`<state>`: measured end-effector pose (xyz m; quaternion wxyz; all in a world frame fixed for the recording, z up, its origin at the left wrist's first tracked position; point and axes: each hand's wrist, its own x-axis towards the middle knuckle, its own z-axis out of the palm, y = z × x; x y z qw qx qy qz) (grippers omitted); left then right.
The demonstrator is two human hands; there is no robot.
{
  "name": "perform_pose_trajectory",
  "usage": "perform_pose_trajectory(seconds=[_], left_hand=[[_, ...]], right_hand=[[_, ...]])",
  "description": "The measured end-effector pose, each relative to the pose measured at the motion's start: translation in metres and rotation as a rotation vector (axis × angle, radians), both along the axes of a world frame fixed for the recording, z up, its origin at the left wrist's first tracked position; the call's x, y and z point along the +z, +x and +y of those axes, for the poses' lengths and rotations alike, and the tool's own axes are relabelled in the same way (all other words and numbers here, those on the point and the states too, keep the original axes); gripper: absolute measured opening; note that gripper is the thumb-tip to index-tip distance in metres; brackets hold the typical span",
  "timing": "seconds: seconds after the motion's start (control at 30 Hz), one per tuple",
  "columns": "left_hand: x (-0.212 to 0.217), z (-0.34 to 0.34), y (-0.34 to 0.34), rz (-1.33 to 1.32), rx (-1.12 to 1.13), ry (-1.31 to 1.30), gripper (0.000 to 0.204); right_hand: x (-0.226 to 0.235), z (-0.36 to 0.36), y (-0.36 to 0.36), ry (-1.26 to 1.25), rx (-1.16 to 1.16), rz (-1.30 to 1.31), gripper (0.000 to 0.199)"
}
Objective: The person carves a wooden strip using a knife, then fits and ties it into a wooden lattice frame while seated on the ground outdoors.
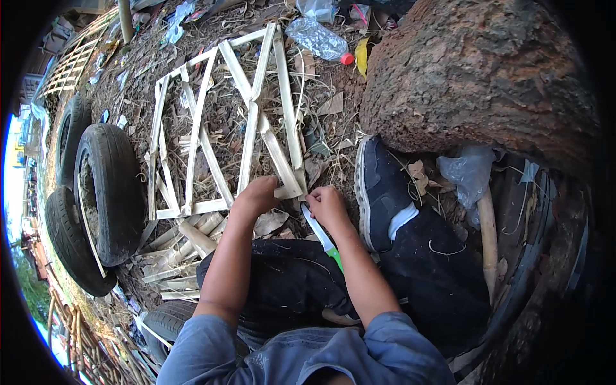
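A flat lattice frame of pale split-bamboo strips (249, 144) lies on the ground in front of me, its strips crossing in X shapes. My left hand (256, 196) is closed round the frame's near strip, close to its right corner. Just beside that corner is my right hand (327, 206), its thumb and fingers pinched together; what they hold, if anything, is too small to make out. A knife (316, 226) with a pale blade and green handle lies beside my right wrist, its handle against my dark trousers.
Old tyres (109, 192) stand at the left. Cut bamboo pieces (196, 234) lie between them and my leg. A thick tree trunk (475, 77) rises at the right, beside my dark shoe (382, 192). A clear plastic bottle (317, 40) with a red cap lies beyond the frame.
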<state>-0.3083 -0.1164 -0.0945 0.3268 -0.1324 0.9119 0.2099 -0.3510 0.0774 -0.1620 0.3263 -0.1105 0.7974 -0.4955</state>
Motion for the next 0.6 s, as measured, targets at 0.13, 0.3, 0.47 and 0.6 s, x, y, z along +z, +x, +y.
perform_pose_trajectory(seconds=[0.13, 0.3, 0.47, 0.6], left_hand=[[-0.006, 0.004, 0.0, 0.043, 0.011, -0.001, 0.033], [-0.018, -0.002, 0.005, 0.114, -0.016, -0.012, 0.024], [-0.013, 0.002, -0.002, 0.025, -0.005, 0.003, 0.048], [-0.009, 0.006, -0.002, 0.063, 0.035, -0.037, 0.049]], right_hand=[[-0.001, 0.003, 0.0, 0.011, 0.0, -0.008, 0.018], [0.001, 0.0, 0.001, -0.019, 0.014, -0.025, 0.019], [0.001, 0.0, 0.003, 0.01, -0.022, -0.036, 0.02], [0.003, -0.001, 0.004, 0.022, -0.026, -0.038, 0.021]])
